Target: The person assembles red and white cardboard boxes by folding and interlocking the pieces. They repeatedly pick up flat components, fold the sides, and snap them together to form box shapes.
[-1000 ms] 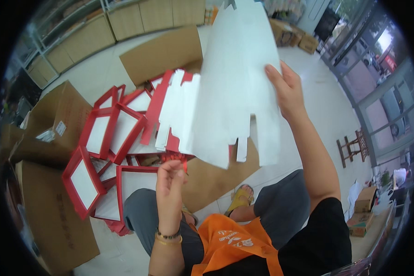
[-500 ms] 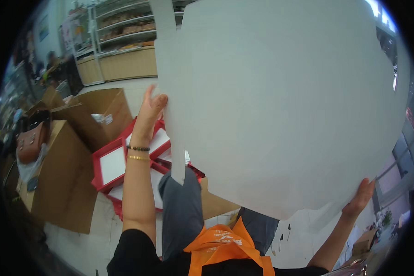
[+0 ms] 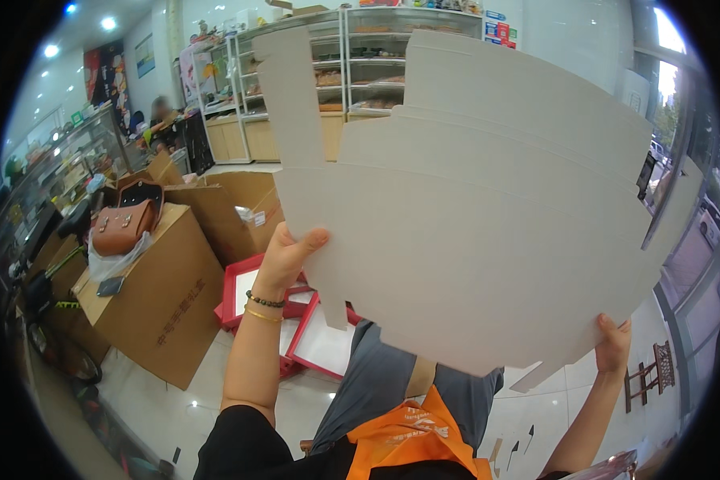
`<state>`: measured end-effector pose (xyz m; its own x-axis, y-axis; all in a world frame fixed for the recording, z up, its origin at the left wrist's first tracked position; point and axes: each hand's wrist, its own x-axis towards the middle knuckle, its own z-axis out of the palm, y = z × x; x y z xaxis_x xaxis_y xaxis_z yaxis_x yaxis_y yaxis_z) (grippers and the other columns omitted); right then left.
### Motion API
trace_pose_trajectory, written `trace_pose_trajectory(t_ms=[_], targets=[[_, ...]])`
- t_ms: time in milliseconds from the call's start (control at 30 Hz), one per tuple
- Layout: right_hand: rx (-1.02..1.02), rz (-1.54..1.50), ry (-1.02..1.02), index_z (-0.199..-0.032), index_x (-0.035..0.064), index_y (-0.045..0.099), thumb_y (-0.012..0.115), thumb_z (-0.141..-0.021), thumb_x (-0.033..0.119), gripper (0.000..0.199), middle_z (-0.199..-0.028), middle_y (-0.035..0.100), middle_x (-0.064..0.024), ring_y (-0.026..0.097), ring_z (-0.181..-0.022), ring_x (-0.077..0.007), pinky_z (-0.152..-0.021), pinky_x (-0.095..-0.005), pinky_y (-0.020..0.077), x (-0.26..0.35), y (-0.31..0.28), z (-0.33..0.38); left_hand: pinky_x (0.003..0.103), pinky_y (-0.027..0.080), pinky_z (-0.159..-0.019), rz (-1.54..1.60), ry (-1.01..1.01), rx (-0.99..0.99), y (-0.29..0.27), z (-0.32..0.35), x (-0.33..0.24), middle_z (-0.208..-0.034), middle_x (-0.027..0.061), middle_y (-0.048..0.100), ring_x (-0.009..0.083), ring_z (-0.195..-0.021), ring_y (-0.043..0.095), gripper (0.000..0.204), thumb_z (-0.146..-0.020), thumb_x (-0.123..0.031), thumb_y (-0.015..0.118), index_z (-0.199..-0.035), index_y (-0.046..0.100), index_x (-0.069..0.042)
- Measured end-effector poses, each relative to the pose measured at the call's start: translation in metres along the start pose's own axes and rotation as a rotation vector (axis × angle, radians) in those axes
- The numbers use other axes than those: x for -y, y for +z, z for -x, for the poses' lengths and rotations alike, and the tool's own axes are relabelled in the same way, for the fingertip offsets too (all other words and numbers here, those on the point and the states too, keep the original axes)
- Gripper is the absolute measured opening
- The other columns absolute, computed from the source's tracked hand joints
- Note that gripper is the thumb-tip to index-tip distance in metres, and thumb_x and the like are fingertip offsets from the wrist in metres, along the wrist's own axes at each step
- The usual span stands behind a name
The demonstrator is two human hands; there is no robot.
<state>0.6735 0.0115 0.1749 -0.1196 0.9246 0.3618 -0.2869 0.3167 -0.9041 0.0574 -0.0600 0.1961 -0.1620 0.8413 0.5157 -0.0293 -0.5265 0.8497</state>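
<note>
**So, big stack of flat card sheets held up in both hands**

Basically a stack of flat grey card sheets point(image 3: 488, 216), die-cut with tabs and notches along the edges, matte and stiff-looking, is held up high and fills most of the view. The sheets are fanned a little, so several stepped edges show near the top right. The left hand point(image 3: 284, 254) grips the stack's left edge, thumb on the near face and fingers hidden behind. The right hand point(image 3: 614, 346) clasps the lower right corner, fingers wrapped round the edge. Bead and gold bracelets point(image 3: 262, 307) sit on the left wrist.

The sheets block nearly everything behind them. Below them you can see grey trousers and an orange apron point(image 3: 412, 444). On the floor point(image 3: 168, 400) by the left forearm lie red-rimmed trays with white insides point(image 3: 320, 340). Further left stands a large brown cardboard box point(image 3: 156, 300) with a brown leather bag point(image 3: 122, 226) on its top, and another open cardboard box point(image 3: 236, 212) just behind.

Floor is pale glossy tile. At the back there are shop shelves point(image 3: 328, 72) stocked with goods, and bright windows run down the right side.
</note>
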Motion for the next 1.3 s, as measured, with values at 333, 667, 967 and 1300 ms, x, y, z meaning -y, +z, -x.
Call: trace_pose_trajectory(t_ms=[333, 667, 967, 1300], targets=[[-0.054, 0.106, -0.039, -0.154, 0.001, 0.052, 0.087, -0.088, 0.016, 0.076, -0.144, 0.065, -0.0088, 0.059, -0.136, -0.0255, -0.118, -0.0432, 0.0424, -0.033, -0.02, -0.011, 0.033, 0.062, -0.09, 0.044, -0.12, -0.069, -0.002, 0.022, 0.058, -0.112, 0.0042, 0.078, 0.014, -0.102, 0.075, 0.028, -0.093, 0.0, 0.082, -0.12, 0.075, -0.004], [-0.045, 0.135, 0.101, -0.149, 0.0056, 0.061, 0.083, -0.091, 0.012, 0.062, -0.139, 0.069, -0.0063, 0.062, -0.133, -0.0227, -0.116, -0.042, 0.0448, -0.059, 0.001, 0.007, 0.034, 0.059, -0.093, -0.005, -0.17, -0.113, 0.003, 0.048, 0.086, -0.113, 0.0027, 0.078, 0.0151, -0.101, 0.073, 0.037, -0.094, -0.019, 0.088, -0.126, 0.075, -0.005], [-0.095, 0.181, 0.068, -0.144, 0.0046, 0.064, 0.083, -0.093, 0.012, 0.055, -0.133, 0.072, -0.0061, 0.066, -0.124, -0.0208, -0.11, -0.0401, 0.0489, -0.025, 0.007, -0.016, 0.035, 0.059, -0.093, -0.025, -0.192, -0.064, -0.009, 0.028, 0.061, -0.113, 0.0038, 0.077, 0.0159, -0.103, 0.072, 0.033, -0.095, -0.014, 0.085, -0.123, 0.073, -0.003], [-0.161, 0.294, 0.165, -0.15, 0.001, 0.057, 0.086, -0.092, 0.021, 0.068, -0.14, 0.068, -0.0099, 0.064, -0.129, -0.0244, -0.113, -0.0407, 0.048, -0.044, 0.02, -0.013, 0.035, 0.06, -0.095, -0.03, -0.324, -0.036, -0.018, 0.043, 0.085, -0.121, 0.0064, 0.076, 0.018, -0.108, 0.072, 0.042, -0.095, -0.014, 0.086, -0.132, 0.071, -0.005]])
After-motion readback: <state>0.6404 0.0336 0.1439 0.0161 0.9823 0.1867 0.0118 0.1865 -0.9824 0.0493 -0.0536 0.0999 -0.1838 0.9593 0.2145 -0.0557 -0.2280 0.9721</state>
